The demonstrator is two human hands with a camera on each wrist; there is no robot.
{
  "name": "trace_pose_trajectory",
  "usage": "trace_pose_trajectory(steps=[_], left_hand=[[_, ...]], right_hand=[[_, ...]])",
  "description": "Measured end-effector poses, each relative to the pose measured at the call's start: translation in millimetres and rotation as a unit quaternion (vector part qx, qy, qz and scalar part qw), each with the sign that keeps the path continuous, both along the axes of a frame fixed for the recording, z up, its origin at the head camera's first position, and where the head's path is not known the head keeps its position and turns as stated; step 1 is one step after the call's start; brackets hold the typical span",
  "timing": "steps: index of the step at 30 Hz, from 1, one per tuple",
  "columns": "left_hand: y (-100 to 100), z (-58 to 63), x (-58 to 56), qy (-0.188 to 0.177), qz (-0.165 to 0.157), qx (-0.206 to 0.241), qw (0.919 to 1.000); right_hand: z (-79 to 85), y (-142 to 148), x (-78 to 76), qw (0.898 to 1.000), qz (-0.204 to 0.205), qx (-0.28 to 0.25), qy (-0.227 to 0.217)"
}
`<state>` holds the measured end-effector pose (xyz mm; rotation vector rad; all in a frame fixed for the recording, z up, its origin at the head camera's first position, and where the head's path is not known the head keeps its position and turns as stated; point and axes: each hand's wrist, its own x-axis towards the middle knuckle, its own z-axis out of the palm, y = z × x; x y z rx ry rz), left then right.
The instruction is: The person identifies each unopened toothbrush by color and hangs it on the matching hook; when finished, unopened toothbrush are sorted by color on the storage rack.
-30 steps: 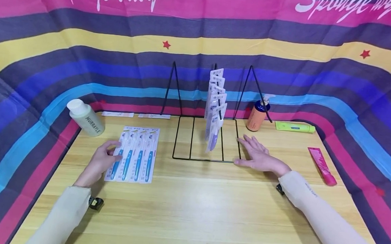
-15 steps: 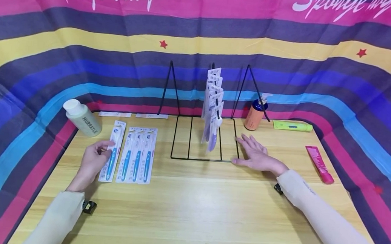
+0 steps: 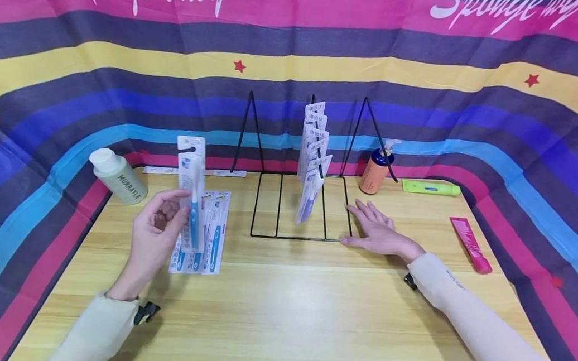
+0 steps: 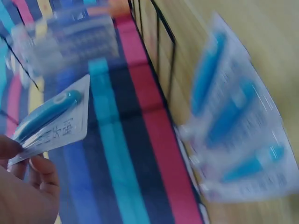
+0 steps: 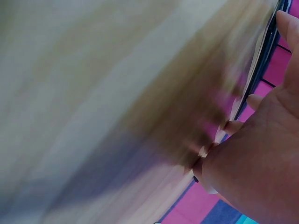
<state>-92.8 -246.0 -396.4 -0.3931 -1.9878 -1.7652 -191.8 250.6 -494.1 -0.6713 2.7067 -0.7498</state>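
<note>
Left hand [image 3: 157, 224] pinches blue-handled toothbrush pack [image 3: 196, 193], white card, upright, raised over three flat packs [image 3: 216, 240] at left; right hand [image 3: 378, 230] spread beside black rack [image 3: 285, 238]; pale wood table [image 3: 279, 319], striped cloth [image 3: 164, 99] far side

A: What is the bench [image 3: 269, 319] showing?
B: It's looking like smooth, grained wood, a soft sheen glowing between its side edges.
A: And the packet [image 3: 185, 181] in the fingers [image 3: 171, 195]?
B: Clear, glossy plastic is covering white printed card, and a smooth blue plastic handle [image 4: 49, 112] is showing through.
A: What about the rack [image 3: 305, 239] toward the far edge?
B: That's looking like thin, black metal wire.
A: The bottle [image 3: 130, 185] near the far left corner?
B: It's appearing smooth and matt, like plastic. By the right edge, the pink tube [image 3: 471, 244] is gleaming, glossy.
A: Behind?
B: Matt, creased cloth [image 3: 136, 61] is hanging.
</note>
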Motion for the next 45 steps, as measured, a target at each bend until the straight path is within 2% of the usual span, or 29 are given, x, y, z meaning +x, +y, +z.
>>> trace_pose_trajectory(steps=[2, 4, 8, 12, 19, 24, 27, 33, 39, 42, 45], left_hand=[[13, 0.6, 5.3, 0.046, -0.04, 0.018, 0.998], [24, -0.3, 10.3, 0.086, -0.065, 0.021, 0.994], [39, -5.0, 13.9, 0.132, -0.102, 0.03, 0.9856], [47, -12.3, 9.5, 0.129, -0.118, 0.024, 0.9843], [52, -24.9, -5.1, 0.096, -0.092, 0.013, 0.991], [52, -27.0, -27.2, 0.074, -0.101, 0.003, 0.9922], [51, -24.2, -44.5, 0.039, -0.12, -0.014, 0.9919], [50, -19.3, -92.1, -0.042, -0.159, -0.018, 0.9861], [50, -14.0, -138.8, -0.069, -0.149, -0.008, 0.9864], [49, -13.9, -153.3, -0.077, -0.147, -0.015, 0.986], [45, -16.9, -157.0, -0.077, -0.142, -0.019, 0.9866]], right_hand=[[1.2, 0, 0.5, 1.0, -0.001, 0.007, -0.004], [3.3, -1, 1.2, 1.0, 0.0, 0.011, -0.01], [7.6, -2, 2.9, 1.0, 0.002, 0.015, -0.016], [8.9, -1, 3.6, 1.0, 0.004, 0.011, -0.01], [7.4, -2, 2.5, 1.0, 0.005, 0.008, -0.008], [5.8, -1, 2.1, 1.0, 0.001, 0.015, -0.003], [4.4, 0, 1.6, 1.0, 0.004, 0.013, -0.001], [4.6, 2, 2.2, 1.0, 0.001, 0.029, 0.003], [15.0, -2, 2.0, 0.999, 0.014, 0.038, -0.001], [16.9, -3, 2.2, 0.999, 0.014, 0.044, -0.007], [14.5, -2, 3.4, 0.999, 0.01, 0.042, -0.008]])
